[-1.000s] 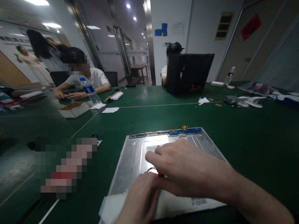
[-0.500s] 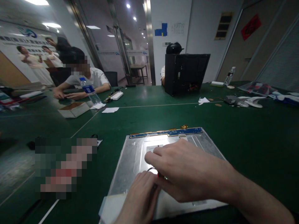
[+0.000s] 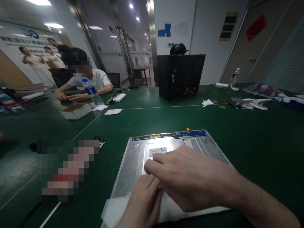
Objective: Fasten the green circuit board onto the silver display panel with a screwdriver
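Flat on the table lies a silver metal panel (image 3: pixel 133 158), with a narrow blue circuit board (image 3: pixel 154 137) along its far edge and a flat ribbon (image 3: pixel 187 142) running from that board. My right hand (image 3: pixel 187 177) is over the panel's middle, its fingers curled together. Low beside it is my left hand (image 3: pixel 144 196), also closed, its fingertips meeting those of the right. Whatever the fingers grip is hidden behind them. A pale sheet (image 3: pixel 114 207) covers the panel's near left corner.
Across the green table (image 3: pixel 106 133), a person in a cap is behind a black computer case (image 3: pixel 182 76). At left sit another person (image 3: pixel 95 79), a water bottle (image 3: pixel 91 91) and an open white box (image 3: pixel 76 111). Crumpled paper (image 3: pixel 207 102) lies farther right. A blurred-out item (image 3: pixel 73 167) is left of the panel.
My right hand has shifted slightly left and down over my left fingers, hiding a dark wire and a red bit seen before. Across the table, the black case has moved left.
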The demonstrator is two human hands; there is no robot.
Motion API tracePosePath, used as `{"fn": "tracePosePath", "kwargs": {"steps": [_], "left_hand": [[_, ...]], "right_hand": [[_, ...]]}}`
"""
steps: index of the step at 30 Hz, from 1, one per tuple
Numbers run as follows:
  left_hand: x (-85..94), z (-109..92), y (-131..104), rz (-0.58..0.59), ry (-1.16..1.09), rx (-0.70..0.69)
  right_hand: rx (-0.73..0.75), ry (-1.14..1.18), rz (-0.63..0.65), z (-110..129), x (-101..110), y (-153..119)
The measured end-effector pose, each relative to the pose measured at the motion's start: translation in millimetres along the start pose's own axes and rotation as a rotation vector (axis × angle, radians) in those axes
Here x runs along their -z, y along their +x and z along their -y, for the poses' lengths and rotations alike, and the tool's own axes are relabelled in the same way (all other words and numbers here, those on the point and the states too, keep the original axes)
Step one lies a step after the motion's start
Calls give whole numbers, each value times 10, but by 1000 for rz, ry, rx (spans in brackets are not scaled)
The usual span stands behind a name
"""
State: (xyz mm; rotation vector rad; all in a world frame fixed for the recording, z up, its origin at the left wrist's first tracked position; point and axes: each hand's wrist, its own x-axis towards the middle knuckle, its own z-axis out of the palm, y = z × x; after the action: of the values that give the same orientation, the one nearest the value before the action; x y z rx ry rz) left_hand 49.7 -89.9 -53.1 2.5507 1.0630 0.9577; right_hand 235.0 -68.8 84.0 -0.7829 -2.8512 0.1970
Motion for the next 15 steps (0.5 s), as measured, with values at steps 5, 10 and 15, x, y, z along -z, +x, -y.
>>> {"fn": "tracePosePath", "kwargs": {"steps": [5, 10, 15], "left_hand": [[-58, 68, -59, 35, 28, 5], [-45, 65, -45, 39, -1, 4], [-22, 35, -23, 37, 14, 18]], "right_hand": [[-139, -51, -33, -34, -37, 7], [-154, -108, -24, -37, -47, 30], [-99, -53, -19, 7, 9, 10]]}}
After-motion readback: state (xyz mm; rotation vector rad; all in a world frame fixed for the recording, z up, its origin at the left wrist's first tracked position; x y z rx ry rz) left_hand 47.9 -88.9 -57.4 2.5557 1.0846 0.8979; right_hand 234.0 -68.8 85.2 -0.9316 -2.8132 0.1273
